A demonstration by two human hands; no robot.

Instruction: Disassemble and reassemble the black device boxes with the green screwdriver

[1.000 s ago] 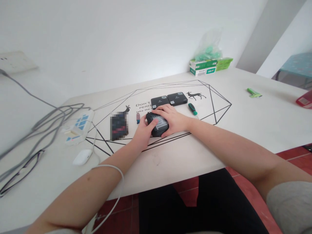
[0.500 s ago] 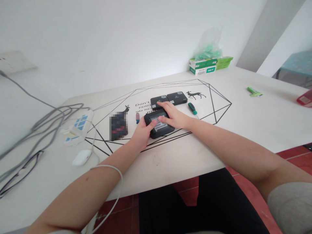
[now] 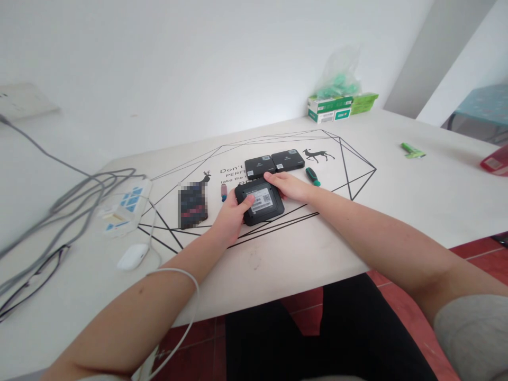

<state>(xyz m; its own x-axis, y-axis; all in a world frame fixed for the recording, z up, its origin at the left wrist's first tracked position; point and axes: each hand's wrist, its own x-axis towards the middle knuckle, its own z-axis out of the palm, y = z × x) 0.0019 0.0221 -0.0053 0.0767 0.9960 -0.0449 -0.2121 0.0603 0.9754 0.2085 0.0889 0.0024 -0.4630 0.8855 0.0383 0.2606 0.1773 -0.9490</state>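
A square black set-top box [image 3: 263, 207], its underside with a white label facing up, lies between my two hands on the table. My left hand [image 3: 233, 211] grips its left side, with the thumb on top by the label. Along the right edge, my right hand [image 3: 286, 186] is closed on the box with its thumb at the far right corner; its other fingers are partly hidden. Just behind are two similar black boxes side by side, a left one [image 3: 259, 166] and a right one [image 3: 287, 160]. A green-and-black screwdriver [image 3: 313, 176] lies right of my right hand.
A small screwdriver with a reddish handle [image 3: 224, 191] lies left of the box, near a pixelated dark object [image 3: 192, 206]. Further left are a power strip [image 3: 133, 206], a white earphone case [image 3: 133, 257], cables and glasses [image 3: 35, 280]. Green-and-white boxes [image 3: 330, 108] stand at the back.
My right hand has drawn back to the right from over the label to the box's right edge, uncovering the label and the left rear box. My left hand has stayed put.
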